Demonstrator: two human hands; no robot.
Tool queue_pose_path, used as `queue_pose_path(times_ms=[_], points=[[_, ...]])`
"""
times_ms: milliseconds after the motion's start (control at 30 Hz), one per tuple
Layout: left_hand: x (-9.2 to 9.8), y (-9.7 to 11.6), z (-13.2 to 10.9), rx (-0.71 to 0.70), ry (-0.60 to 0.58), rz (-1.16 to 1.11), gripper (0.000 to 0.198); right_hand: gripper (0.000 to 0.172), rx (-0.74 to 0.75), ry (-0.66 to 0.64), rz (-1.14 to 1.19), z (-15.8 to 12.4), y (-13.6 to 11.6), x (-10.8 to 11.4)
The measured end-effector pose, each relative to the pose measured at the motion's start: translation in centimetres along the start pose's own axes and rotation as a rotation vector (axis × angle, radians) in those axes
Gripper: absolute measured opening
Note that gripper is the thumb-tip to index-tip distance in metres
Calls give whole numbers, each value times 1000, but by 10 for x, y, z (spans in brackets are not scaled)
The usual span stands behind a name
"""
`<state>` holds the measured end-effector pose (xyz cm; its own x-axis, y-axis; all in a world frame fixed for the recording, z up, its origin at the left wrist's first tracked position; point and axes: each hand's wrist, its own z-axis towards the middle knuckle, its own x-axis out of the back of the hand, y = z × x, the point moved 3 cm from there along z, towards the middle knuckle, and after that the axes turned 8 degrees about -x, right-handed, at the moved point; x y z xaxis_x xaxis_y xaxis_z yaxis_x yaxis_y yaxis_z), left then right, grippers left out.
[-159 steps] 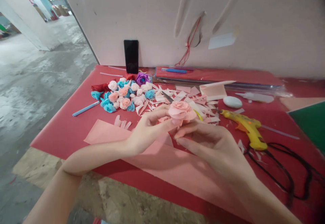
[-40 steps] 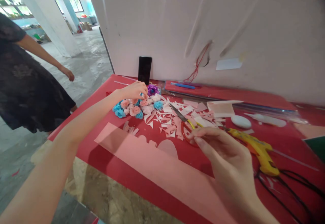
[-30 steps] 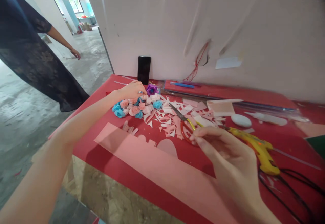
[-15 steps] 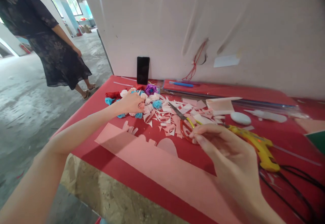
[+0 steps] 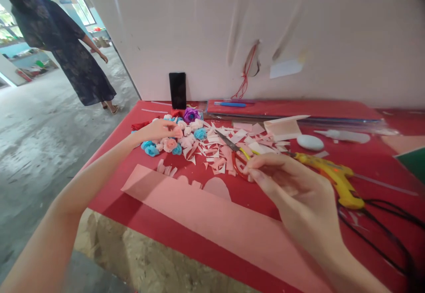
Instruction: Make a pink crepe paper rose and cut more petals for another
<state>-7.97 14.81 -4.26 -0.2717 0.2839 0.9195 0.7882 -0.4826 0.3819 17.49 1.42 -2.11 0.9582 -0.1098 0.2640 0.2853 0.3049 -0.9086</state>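
While your left hand (image 5: 159, 130) reaches into the pile of paper roses (image 5: 187, 141) near the table's (image 5: 186, 240) far left corner, its fingertips come right up to a pink rose (image 5: 178, 132); the thumb is hidden, so whether that grip has closed is unclear. Big change, too: seconds ago, both hands shared a rose like it mid-table, and now they've split. That suggests one more flower has joined the pile.

Over to your right hand (image 5: 295, 186): thumb and forefinger meet at the handle of the scissors (image 5: 227, 140), pinching or just touching, no way to say. Below, the pink paper strip (image 5: 212, 213) runs along the near edge; the yellow glue gun (image 5: 345, 191) sits toward the right edge.

Any writing? None legible: the phone (image 5: 178, 91) at the far edge has a dark screen, and the white slip (image 5: 286, 68) behind reads blank.
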Motion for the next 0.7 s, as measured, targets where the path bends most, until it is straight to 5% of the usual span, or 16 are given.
queue_pose_path(times_ms=[100, 700], points=[[1, -4, 2, 25, -24, -111, 39, 7, 6, -12, 9, 0, 0, 0], [-9, -12, 31, -178, -190, 116, 29, 9, 23, -10, 1, 0, -3, 3]])
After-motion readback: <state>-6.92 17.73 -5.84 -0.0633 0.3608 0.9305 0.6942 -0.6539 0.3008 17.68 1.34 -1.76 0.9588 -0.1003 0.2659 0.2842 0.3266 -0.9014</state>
